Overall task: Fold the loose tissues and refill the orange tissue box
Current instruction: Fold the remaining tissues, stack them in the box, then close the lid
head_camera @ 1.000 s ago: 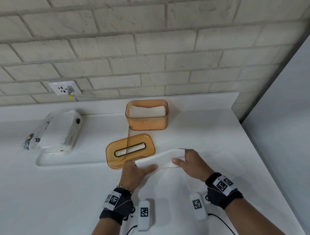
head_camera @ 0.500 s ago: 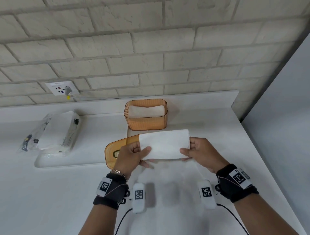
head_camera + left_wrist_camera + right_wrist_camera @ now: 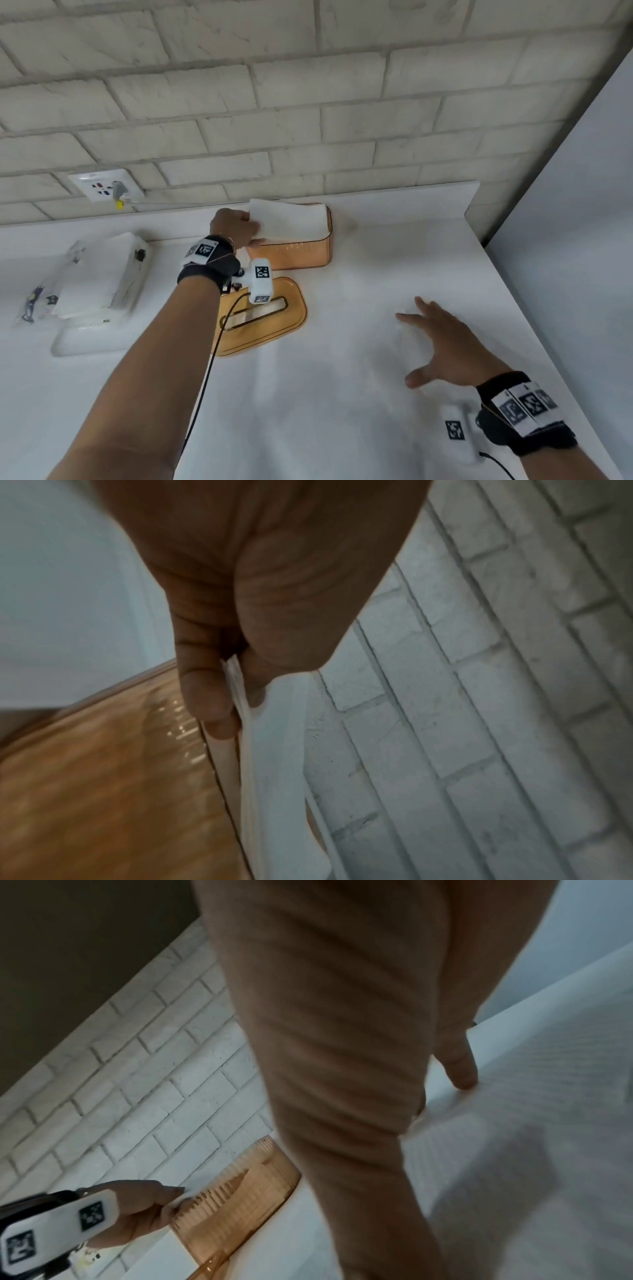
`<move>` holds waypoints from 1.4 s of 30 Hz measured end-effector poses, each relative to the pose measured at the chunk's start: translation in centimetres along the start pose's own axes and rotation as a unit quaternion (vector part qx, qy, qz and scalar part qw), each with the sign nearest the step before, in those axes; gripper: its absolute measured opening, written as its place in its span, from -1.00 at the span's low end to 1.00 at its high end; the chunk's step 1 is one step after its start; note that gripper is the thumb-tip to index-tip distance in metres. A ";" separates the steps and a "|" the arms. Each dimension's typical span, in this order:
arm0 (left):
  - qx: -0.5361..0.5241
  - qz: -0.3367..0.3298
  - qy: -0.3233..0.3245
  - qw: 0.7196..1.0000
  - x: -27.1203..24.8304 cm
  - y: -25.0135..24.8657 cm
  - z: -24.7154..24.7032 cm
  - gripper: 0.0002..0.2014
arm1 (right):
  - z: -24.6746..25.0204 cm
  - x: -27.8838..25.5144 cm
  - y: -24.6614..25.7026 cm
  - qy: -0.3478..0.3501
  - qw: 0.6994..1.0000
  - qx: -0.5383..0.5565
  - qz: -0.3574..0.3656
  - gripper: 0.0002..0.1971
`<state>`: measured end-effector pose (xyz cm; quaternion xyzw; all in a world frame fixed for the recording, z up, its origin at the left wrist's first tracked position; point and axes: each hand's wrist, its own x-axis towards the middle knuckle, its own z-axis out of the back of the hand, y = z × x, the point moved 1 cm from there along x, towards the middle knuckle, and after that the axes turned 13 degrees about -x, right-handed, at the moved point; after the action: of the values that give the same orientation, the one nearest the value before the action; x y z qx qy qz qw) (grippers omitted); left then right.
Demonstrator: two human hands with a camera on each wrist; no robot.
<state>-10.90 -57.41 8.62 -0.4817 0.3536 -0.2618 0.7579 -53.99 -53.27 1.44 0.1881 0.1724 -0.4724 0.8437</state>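
Folded white tissue [image 3: 289, 219], pinched at 1 end by the left hand [image 3: 233, 228] above the ribbed translucent orange tissue box [image 3: 294, 251], could unfold or snag the box's rim if released crooked, while the right hand [image 3: 442, 342] hovers spread and empty.

Black wristbands [image 3: 209, 265] with square-code tags, white coded camera pods [image 3: 261, 281], black cables

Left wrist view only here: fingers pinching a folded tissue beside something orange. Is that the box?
Observer: Yes; the head view shows the left hand holding the folded tissue over the open orange tissue box.
Operator: Is it covered?
Observer: No, the lid lies flat on the counter in front of it.
Operator: And the other hand?
Observer: The right hand is open, fingers spread, touching a loose tissue on the counter.
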 end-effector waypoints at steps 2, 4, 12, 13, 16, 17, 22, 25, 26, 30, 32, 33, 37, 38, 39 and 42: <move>0.104 -0.012 0.005 0.995 0.9 -0.8 -0.2 -0.88 | 0.2 0.3 0.5 -0.003 1.000 0.011 0.004 0.30; 0.187 -0.025 0.009 0.982 1.4 -1.6 -0.5 -0.87 | 0.5 0.6 1.0 -0.006 1.000 0.019 0.010 0.30; 0.348 -0.049 -0.028 0.936 2.2 -1.3 -1.9 -0.84 | 1.7 2.1 3.5 -0.053 0.998 0.043 0.012 0.25; 0.363 -0.055 -0.035 0.930 1.9 -1.4 -2.1 -0.88 | 1.8 2.2 3.7 -0.059 0.997 0.046 0.011 0.25; 0.403 -0.060 -0.048 0.912 0.6 -1.6 -2.8 -0.85 | 2.0 2.2 4.1 -0.074 0.996 0.042 0.009 0.27; 0.412 -0.062 -0.048 0.908 0.2 -1.6 -3.0 -0.79 | 2.0 2.1 3.9 -0.080 0.996 0.041 0.004 0.29; 0.364 -0.222 -0.091 0.900 -5.3 -1.8 -4.1 -0.57 | 1.9 1.2 1.7 -0.071 0.997 0.026 -0.006 0.41; 0.293 -0.281 0.009 0.914 -10.1 -0.6 -5.7 -0.73 | 1.5 1.2 1.1 -0.065 0.998 0.020 -0.003 0.38; 0.282 -0.260 0.087 0.919 -11.5 0.3 -6.6 -0.74 | 1.4 1.3 1.2 -0.066 0.998 0.020 -0.001 0.36; 0.325 -0.106 0.323 0.882 -16.0 5.3 -10.4 -0.29 | 1.2 1.9 1.9 -0.074 0.997 0.032 0.019 0.26; 0.377 -0.099 0.324 0.862 -17.5 7.1 -11.9 -0.12 | 1.3 2.3 2.5 -0.079 0.996 0.026 0.035 0.20; 0.388 -0.108 0.306 0.862 -18.0 7.7 -12.4 -0.10 | 1.4 2.5 2.7 -0.081 0.996 0.022 0.042 0.17; 0.308 -0.077 0.253 0.914 -18.2 8.6 -12.5 -0.23 | 1.7 3.1 3.2 -0.084 0.994 0.008 0.068 -0.04; 0.278 -0.063 0.243 0.927 -18.0 8.8 -12.2 -0.28 | 2.0 3.1 3.2 -0.077 0.995 0.006 0.069 -0.06; 0.250 -0.054 0.234 0.938 -17.7 8.9 -11.8 -0.32 | 2.3 3.1 3.2 -0.066 0.996 0.008 0.066 -0.05; 0.198 -0.064 0.223 0.952 -17.1 8.3 -9.9 -0.41 | 3.4 2.9 2.9 -0.044 0.997 0.017 0.068 0.06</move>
<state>-28.71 -46.93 3.02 -0.2729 0.4230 -0.4751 0.7217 -49.68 -55.63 3.44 0.1926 0.1143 -0.4249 0.8771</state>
